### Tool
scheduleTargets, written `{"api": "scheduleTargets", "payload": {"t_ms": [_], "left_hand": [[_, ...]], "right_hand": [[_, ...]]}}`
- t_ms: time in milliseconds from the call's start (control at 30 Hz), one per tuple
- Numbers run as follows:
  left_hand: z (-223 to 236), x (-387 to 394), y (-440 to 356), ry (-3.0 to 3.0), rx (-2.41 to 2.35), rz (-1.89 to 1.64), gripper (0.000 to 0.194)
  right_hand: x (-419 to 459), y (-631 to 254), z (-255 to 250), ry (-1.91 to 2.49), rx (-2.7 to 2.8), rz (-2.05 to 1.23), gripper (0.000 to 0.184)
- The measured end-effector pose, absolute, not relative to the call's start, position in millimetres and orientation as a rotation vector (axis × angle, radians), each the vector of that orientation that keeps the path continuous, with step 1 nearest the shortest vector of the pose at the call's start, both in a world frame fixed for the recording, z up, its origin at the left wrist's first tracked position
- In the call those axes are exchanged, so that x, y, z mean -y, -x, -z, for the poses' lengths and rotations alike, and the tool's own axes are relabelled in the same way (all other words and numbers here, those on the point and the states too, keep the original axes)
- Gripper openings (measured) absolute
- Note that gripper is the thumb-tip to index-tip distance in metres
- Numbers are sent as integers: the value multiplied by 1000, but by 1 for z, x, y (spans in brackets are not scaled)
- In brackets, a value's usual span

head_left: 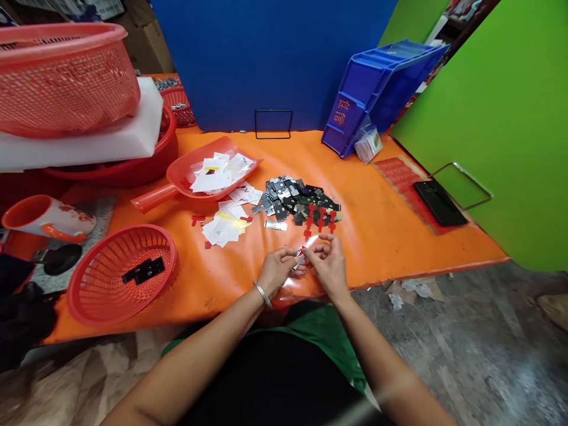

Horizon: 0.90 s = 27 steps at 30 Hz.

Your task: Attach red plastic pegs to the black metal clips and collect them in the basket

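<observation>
Metal plate (297,264) by the counter's (377,248) near edge!
Left grip (278,269) and right grip (327,260) both pinch it, red piece (300,251) showing.

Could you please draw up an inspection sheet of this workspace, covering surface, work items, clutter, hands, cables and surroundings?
Surface: orange table cover, creased, with some dark marks.
Work items: small silver piece with red on it, in hand; pile of metal pieces; red cut-outs at the pile's near right edge; red basket holding dark pieces.
Clutter: white slips, some in a red scoop; mug; phone.
Hands: left hand holds the silver piece; right hand has fingertips at it, grip unclear.
Cables: nothing seen.
Surroundings: blue panel behind, green panel at right.
</observation>
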<state>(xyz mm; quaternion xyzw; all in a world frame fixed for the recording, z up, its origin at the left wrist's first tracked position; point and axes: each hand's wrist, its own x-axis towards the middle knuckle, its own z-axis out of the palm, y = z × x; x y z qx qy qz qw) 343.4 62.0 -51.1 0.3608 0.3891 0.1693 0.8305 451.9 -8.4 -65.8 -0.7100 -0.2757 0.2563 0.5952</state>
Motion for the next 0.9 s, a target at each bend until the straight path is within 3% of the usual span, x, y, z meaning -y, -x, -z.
{"api": "scheduleTargets", "payload": {"t_ms": [133, 433, 533, 667, 800, 900], "left_hand": [[53, -62, -343, -763, -790, -368, 11], [53, -59, -344, -805, -817, -352, 13], [34, -60, -336, -830, -755, -373, 22], [-9, -82, -297, -1034, -677, -456, 35], [-40, -129, -221, -1597, -1061, -686, 30], [-42, -161, -158, -2126, -1594, -661, 25]], "right_hand": [[8, -458, 59, 1712, 785, -712, 22], [8, -465, 66, 1814, 794, -734, 39], [8, -465, 69, 1838, 824, -712, 43], [9, -461, 67, 1877, 999, -627, 32], [5, -453, 60, 1944, 1250, -396, 19], [-9, -449, 54, 2016, 1423, -205, 20]]}}
